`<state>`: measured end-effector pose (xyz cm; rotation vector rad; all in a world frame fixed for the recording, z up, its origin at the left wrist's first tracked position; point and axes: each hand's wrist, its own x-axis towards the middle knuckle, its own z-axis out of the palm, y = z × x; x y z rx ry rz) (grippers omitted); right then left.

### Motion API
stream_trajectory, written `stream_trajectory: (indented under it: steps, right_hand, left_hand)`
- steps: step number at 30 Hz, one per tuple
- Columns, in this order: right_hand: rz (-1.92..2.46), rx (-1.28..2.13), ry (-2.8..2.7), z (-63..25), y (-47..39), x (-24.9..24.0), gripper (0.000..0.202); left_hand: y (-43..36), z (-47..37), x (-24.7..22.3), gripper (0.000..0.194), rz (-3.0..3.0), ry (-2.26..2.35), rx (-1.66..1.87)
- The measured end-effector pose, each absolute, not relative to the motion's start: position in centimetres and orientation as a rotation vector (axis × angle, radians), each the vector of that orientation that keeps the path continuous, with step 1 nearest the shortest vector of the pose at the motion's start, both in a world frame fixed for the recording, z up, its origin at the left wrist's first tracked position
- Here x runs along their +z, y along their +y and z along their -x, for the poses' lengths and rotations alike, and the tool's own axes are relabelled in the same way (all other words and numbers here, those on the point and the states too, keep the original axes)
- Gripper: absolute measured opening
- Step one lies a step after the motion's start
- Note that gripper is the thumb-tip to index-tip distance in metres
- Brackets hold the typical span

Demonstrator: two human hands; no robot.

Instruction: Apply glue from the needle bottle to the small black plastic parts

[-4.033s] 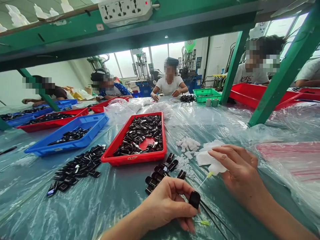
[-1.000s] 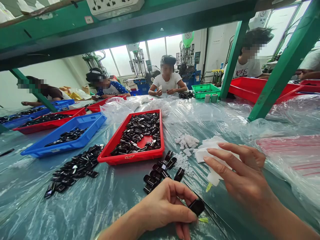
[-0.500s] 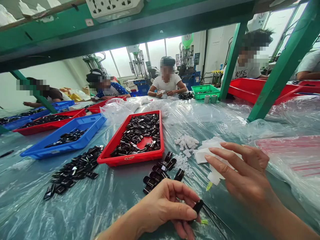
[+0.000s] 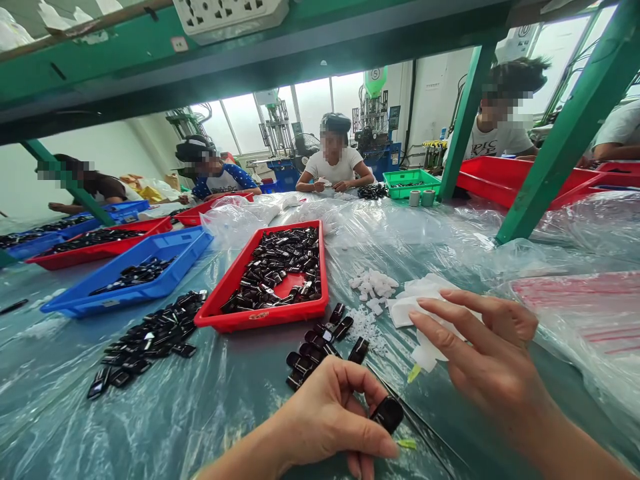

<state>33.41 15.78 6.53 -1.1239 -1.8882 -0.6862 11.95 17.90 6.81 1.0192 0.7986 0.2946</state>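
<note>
With the black cap [image 4: 388,413] turned face-up again since 0.5 s ago, I see my left hand [image 4: 330,420] pinching it, my right hand [image 4: 480,360] gripping the small glue bottle [image 4: 426,355] just above.

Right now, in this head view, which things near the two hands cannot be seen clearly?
- Small white bottle: the right hand covers most of it; only the yellow-green tip shows.
- Black part: the left hand hides its near side.
- Thin black tool: the bottom edge cuts it off.
- Red-striped item: blurred under the clear plastic sheet.
- White bits: too small to identify.
</note>
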Motion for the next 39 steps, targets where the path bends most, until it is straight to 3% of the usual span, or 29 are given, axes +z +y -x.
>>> stream_trajectory:
  steps: [39]
  right_hand:
    - [1.158,-0.603,-1.864,-33.15,15.73,6.47,0.030]
  left_hand:
    - [18.00,-11.93,6.67,0.032,-1.006,0.747,0.304]
